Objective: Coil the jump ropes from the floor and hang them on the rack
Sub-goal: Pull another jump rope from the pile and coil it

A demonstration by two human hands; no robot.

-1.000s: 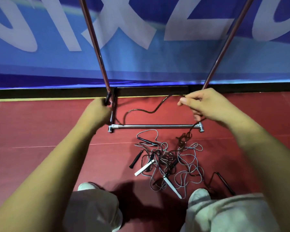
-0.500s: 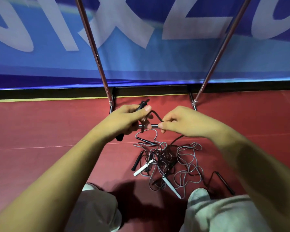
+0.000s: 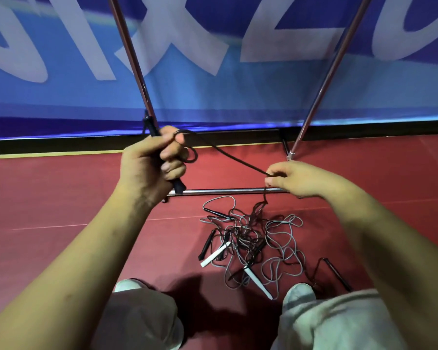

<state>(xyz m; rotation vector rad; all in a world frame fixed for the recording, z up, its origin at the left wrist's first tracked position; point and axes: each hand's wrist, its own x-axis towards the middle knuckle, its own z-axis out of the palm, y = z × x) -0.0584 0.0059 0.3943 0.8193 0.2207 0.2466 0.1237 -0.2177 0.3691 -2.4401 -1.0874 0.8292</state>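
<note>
My left hand (image 3: pixel 152 162) grips the black handle (image 3: pixel 178 186) of a dark jump rope, with a small loop of cord caught under the thumb. The dark cord (image 3: pixel 234 157) runs taut to my right hand (image 3: pixel 296 179), which pinches it. Below that hand the cord drops into a tangled pile of jump ropes (image 3: pixel 253 243) on the red floor, grey and dark cords with white handles (image 3: pixel 214 255) and black handles (image 3: pixel 206 245). The rack's two slanted poles (image 3: pixel 134 64) and its low crossbar (image 3: pixel 228 191) stand just behind my hands.
A blue banner (image 3: pixel 213 97) with large white letters hangs behind the rack. My knees in light trousers (image 3: pixel 142 322) and shoe tips frame the pile at the bottom. Another black handle (image 3: pixel 335 272) lies by my right shoe.
My hands have drawn apart. The left has risen with the handle and a loop of cord, and the right has slid rightward along the cord, pulling it taut.
</note>
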